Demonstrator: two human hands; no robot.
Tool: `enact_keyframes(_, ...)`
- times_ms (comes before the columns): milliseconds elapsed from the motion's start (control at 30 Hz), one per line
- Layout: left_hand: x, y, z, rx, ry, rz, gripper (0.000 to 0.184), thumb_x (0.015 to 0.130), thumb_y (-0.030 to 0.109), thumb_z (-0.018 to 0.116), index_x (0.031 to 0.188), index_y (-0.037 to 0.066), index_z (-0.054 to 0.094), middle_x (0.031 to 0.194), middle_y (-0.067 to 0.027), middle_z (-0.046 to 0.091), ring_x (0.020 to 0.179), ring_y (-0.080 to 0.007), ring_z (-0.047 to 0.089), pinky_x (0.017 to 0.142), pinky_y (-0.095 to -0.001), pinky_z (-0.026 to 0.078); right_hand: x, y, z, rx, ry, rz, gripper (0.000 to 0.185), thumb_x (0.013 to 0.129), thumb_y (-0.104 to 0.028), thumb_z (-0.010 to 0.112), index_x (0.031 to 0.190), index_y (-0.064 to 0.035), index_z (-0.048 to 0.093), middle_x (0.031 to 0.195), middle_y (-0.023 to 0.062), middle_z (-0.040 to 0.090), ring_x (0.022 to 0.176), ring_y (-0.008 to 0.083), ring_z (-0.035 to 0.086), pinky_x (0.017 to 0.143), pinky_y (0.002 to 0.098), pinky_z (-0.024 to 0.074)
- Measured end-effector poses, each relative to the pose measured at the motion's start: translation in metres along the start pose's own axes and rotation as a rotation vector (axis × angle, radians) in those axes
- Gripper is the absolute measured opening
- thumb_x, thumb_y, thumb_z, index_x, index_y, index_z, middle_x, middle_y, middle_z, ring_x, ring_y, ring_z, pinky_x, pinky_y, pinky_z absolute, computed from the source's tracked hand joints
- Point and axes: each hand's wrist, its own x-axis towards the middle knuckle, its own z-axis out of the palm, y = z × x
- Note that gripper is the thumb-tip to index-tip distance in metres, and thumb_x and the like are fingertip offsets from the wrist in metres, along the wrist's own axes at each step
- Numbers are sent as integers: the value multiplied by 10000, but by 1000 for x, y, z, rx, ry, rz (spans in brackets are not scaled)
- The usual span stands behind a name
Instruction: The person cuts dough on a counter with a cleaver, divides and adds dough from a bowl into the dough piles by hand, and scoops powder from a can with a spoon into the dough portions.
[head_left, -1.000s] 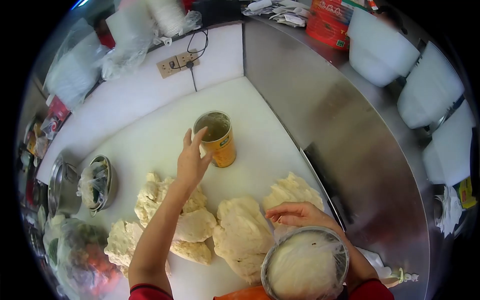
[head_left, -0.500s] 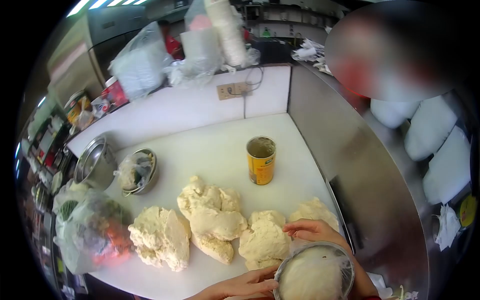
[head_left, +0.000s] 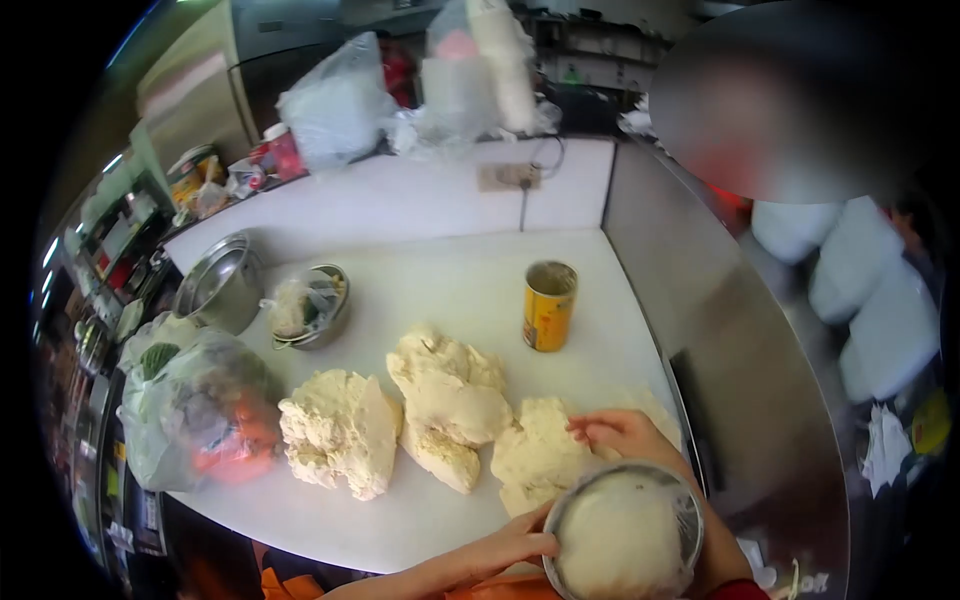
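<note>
A round metal bowl (head_left: pixel 625 535) with pale dough under clear plastic film is at the lower right, close to my body. My left hand (head_left: pixel 520 545) grips its left rim, with the thumb at the edge. Behind the bowl, my right hand (head_left: pixel 625 432) has its fingers curled over a dough mass (head_left: pixel 545 450); whether the fingertips hold anything is hidden, and its forearm runs along the bowl's right side. Further left lie a tall dough lump (head_left: pixel 450 395) and a rough dough lump (head_left: pixel 340 430). A yellow can (head_left: pixel 549 308) stands upright, open at the top.
Metal bowls (head_left: pixel 222 285), a bowl with a bagged item (head_left: pixel 310 305) and a plastic bag of vegetables (head_left: pixel 205 410) sit at the left of the white table (head_left: pixel 430 270). White tubs (head_left: pixel 865 290) stand beyond the metal partition (head_left: pixel 735 350). A blurred person is at upper right.
My left hand has come down from beside the can to the bowl's left rim. The view has tilted up and shifted left, while my right hand remains behind the bowl.
</note>
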Motion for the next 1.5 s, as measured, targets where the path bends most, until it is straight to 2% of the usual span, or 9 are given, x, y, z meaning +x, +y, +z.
enact_keyframes(133, 5, -31, 6, -199, 210, -12, 795, 738, 116, 578, 1466, 41, 269, 1292, -145, 491, 1146, -231, 515, 937, -363, 463, 21, 35, -12, 206, 84, -175, 287, 975, -154, 522, 1173, 30, 619, 1068, 90, 674, 956, 144, 629, 835, 265, 503)
enact_keyframes(300, -10, -47, 6, -397, 404, 107, 767, 678, 45, 563, 1401, -25, 320, 1290, -171, 499, 1150, -271, 530, 984, -406, 435, -2, 48, -35, 367, 525, -232, 264, 982, -129, 508, 1181, 8, 614, 1068, 91, 664, 913, 149, 634, 822, 272, 520)
enact_keyframes(533, -62, -113, -53, -559, 863, 378, 614, 651, 54, 477, 1260, -22, 469, 1250, -164, 540, 1146, -323, 540, 967, -453, 456, -76, 142, -22, 81, 1011, -201, 245, 947, -37, 534, 1178, 2, 604, 1128, 67, 645, 945, 127, 617, 844, 247, 491)
enact_keyframes(667, -84, -131, -70, -659, 950, 470, 621, 676, 130, 512, 1276, -23, 470, 1284, -165, 521, 1185, -316, 511, 1019, -452, 403, -69, 130, 2, -358, 912, -204, 599, 848, -83, 666, 1397, -59, 428, 1423, 165, 408, 1281, 269, 437, 1004, 352, 418)
enact_keyframes(767, -90, -130, -68, -648, 993, 504, 678, 671, 148, 554, 1319, -11, 435, 1301, -179, 507, 1168, -365, 524, 930, -539, 476, -50, 108, 0, -490, 810, -187, 798, 792, -210, 723, 1470, -116, 313, 1530, 231, 190, 1419, 385, 193, 1115, 447, 278)
enact_keyframes(833, -89, -130, -68, -683, 1008, 555, 709, 677, 157, 568, 1347, -6, 403, 1326, -192, 484, 1153, -404, 532, 844, -607, 515, -25, 104, -13, -544, 755, -100, 829, 761, -236, 746, 1467, -137, 321, 1515, 237, 195, 1406, 406, 194, 1101, 455, 303)
enact_keyframes(967, -86, -126, -65, -688, 1028, 551, 717, 677, 166, 574, 1355, 9, 401, 1347, -180, 473, 1172, -394, 524, 906, -601, 490, 3, 116, -4, -898, 748, 42, 811, 715, -243, 773, 1422, -173, 383, 1414, 209, 316, 1321, 393, 299, 1056, 455, 360)
enact_keyframes(1267, -64, -117, -91, -726, 840, 456, 723, 653, 143, 564, 1352, 23, 424, 1355, -146, 480, 1234, -322, 485, 1021, -505, 424, 6, 137, -19, -820, 827, -132, 530, 688, -191, 776, 1161, -125, 545, 1111, 79, 529, 1091, 317, 452, 855, 409, 467)
enact_keyframes(1500, -23, -69, -99, -702, 865, 483, 736, 626, 79, 544, 1348, 3, 425, 1330, -154, 496, 1240, -324, 470, 1053, -503, 390, 20, 141, -32, -779, 880, -190, 440, 679, -246, 808, 1019, -76, 587, 910, 76, 589, 899, 279, 551, 721, 398, 493)
